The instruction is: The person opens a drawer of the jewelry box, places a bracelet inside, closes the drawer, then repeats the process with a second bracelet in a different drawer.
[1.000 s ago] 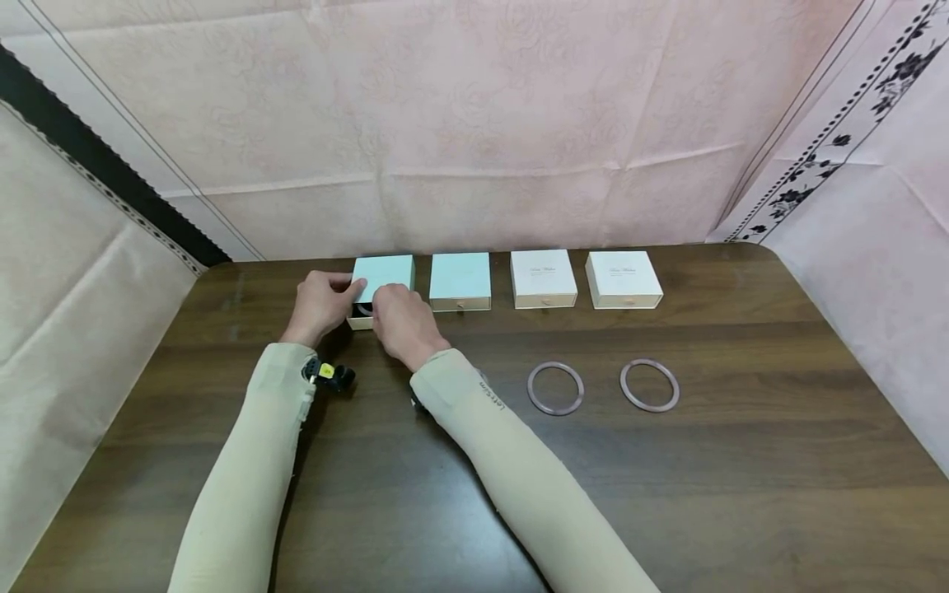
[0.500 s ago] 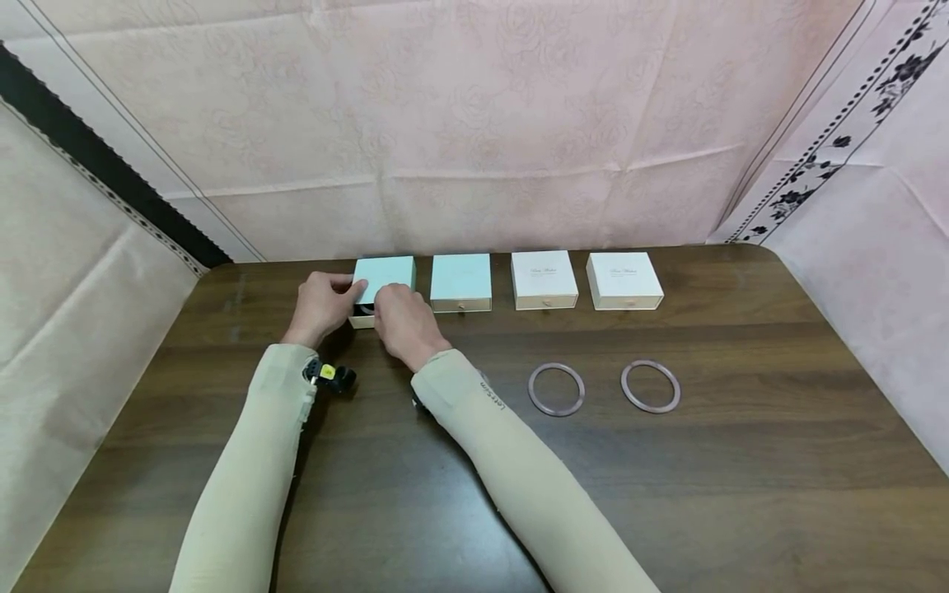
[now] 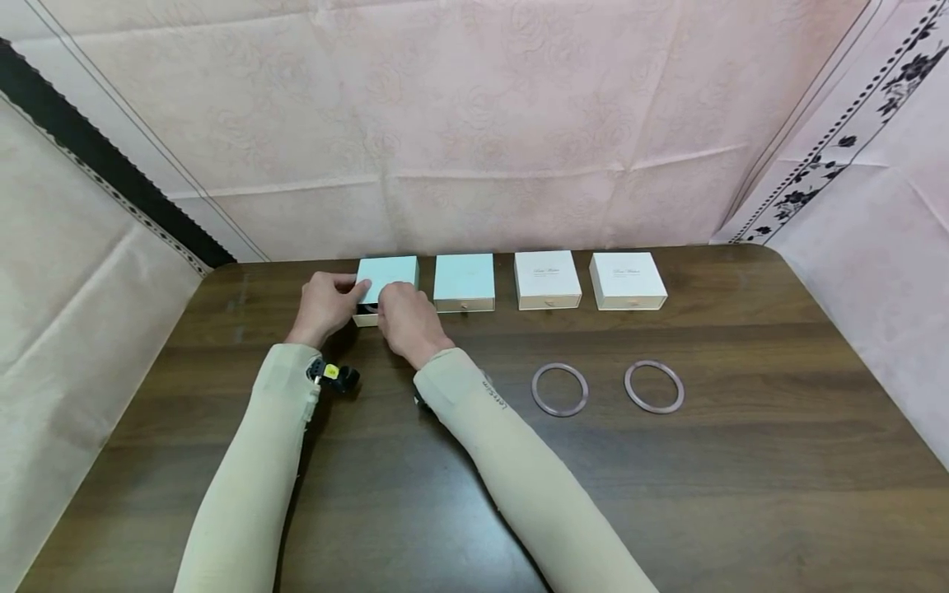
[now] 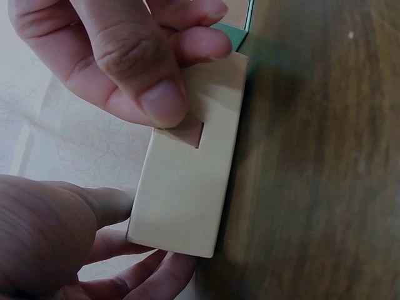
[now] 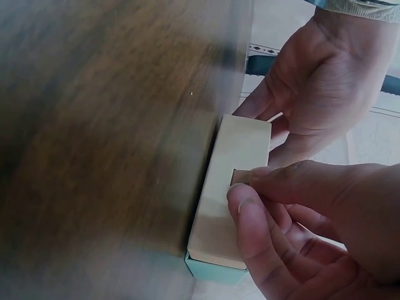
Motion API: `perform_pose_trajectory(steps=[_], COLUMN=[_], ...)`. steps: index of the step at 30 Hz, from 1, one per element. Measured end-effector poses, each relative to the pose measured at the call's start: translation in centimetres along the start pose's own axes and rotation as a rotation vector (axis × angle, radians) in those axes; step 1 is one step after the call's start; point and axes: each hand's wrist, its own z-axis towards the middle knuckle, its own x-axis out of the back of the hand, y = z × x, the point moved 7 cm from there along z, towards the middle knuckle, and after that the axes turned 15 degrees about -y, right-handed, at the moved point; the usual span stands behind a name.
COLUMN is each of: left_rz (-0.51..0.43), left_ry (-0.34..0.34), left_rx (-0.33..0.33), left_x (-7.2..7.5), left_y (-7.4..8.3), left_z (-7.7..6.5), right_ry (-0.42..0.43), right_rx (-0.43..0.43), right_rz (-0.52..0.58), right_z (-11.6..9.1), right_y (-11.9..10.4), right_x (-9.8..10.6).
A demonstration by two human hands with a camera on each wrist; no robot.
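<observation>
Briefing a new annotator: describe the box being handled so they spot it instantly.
Go to the far edge of the brown table. Leftmost of the four things lined up there, in the head view, is the pale blue box. Unlike its blue neighbour and the two white boxes, its drawer sits partly out.

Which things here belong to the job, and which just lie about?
In use:
leftmost square turquoise box, gripped by left hand
tan pull tab, pinched by right hand

Apparently idle:
other turquoise box
two square white boxes
two fully visible purplish rings
</observation>
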Motion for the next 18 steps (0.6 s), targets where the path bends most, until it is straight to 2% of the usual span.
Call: perform_pose_trajectory(steps=[18], left_rz=[0.014], left_ry=[0.006], left_rx=[-0.008], left_x=[-0.12], left_y=[0.09], left_z=[0.11], right_ry=[0.001], right_rx=[-0.045], right_rz=[0.021], right_z=[0.48], right_y=[0.29], right_x=[0.17])
